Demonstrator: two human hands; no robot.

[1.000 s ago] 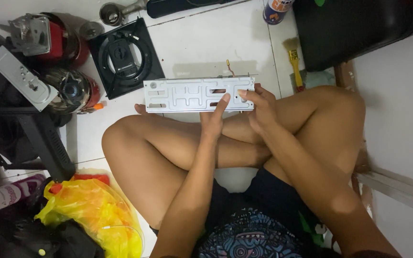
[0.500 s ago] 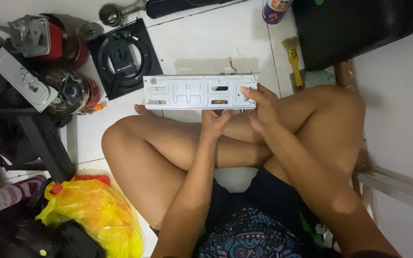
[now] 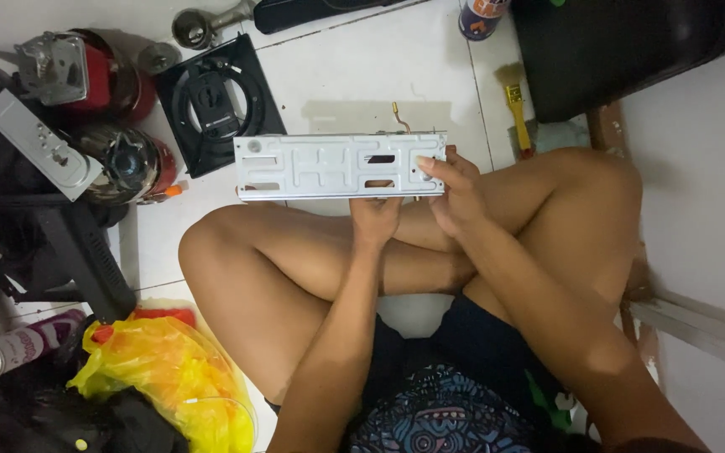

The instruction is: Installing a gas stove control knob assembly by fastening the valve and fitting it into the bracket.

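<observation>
Metal plate (image 3: 329, 165) w/ both hands: left fingers (image 3: 375, 220) underneath, right fingers (image 3: 440, 168) on top.

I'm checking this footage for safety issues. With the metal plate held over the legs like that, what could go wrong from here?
The perforated metal plate is held only along its lower edge and right end by the left hand and right hand; its long left side is unsupported, so it may tip or slip. It hangs just above bare knees, where stamped edges could scratch. Parts crowd the floor nearby, such as the black fan frame and the yellow brush, which a dropped plate could strike.
</observation>
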